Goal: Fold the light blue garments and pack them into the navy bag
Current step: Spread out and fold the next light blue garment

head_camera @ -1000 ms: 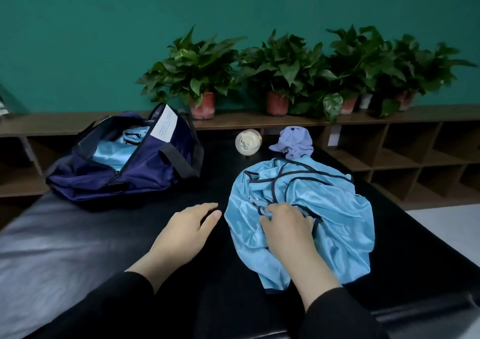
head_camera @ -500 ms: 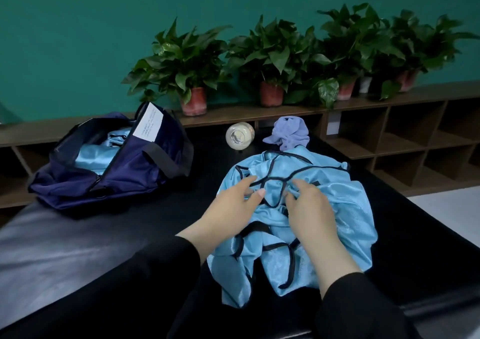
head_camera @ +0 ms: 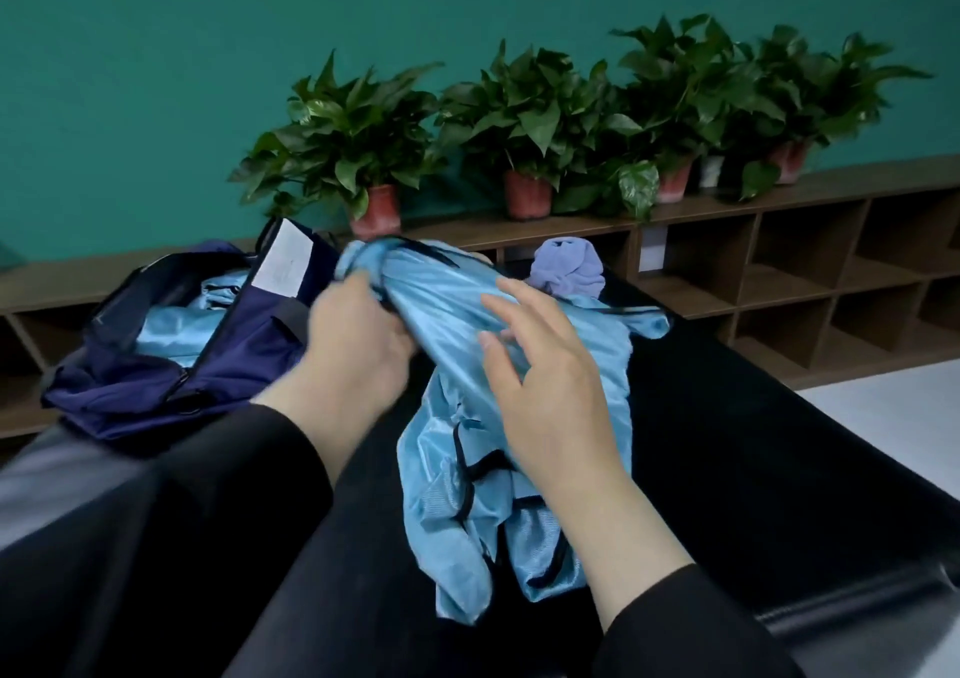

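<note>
A shiny light blue garment (head_camera: 457,417) with dark trim is partly lifted off the black padded table (head_camera: 753,443). My left hand (head_camera: 358,339) grips its upper bunched end, raised toward the bag. My right hand (head_camera: 550,386) lies over the cloth with fingers spread and relaxed. The navy bag (head_camera: 171,376) sits open at the left, a white label on its raised flap, and another light blue garment (head_camera: 171,326) lies inside it.
A lilac cloth (head_camera: 569,269) lies bunched at the table's far edge. Behind stands a low wooden shelf unit (head_camera: 831,282) with open cubbies, and several potted plants (head_camera: 353,142) line its top against a teal wall.
My left hand has taken hold of the garment and pulled its top end up and to the left toward the bag. My right hand has opened over the cloth. The round jar is hidden now.
</note>
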